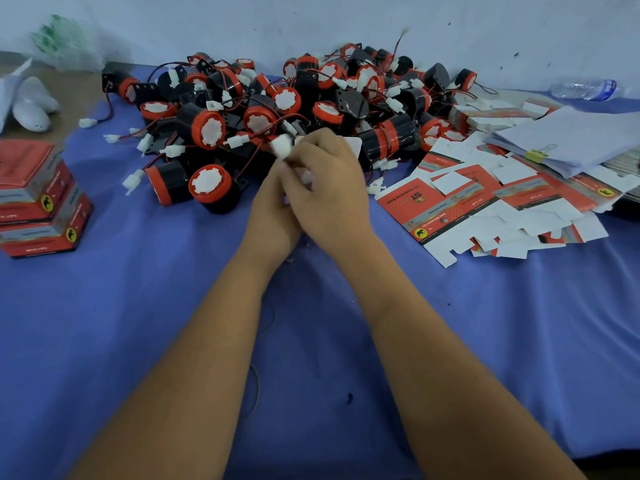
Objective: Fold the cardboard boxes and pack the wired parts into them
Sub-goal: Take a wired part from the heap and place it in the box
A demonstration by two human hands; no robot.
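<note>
Pinching a white connector (282, 147) in both hands (313, 188), grips clenched on it, I work beside the heap of wired parts (277, 109) on the tabletop (173, 306), flat boxes (485, 202) waiting right for folding.

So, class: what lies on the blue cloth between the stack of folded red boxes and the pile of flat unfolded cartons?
In the head view, the heap of wired parts and both hands lie between the folded boxes and the flat cartons.
</note>
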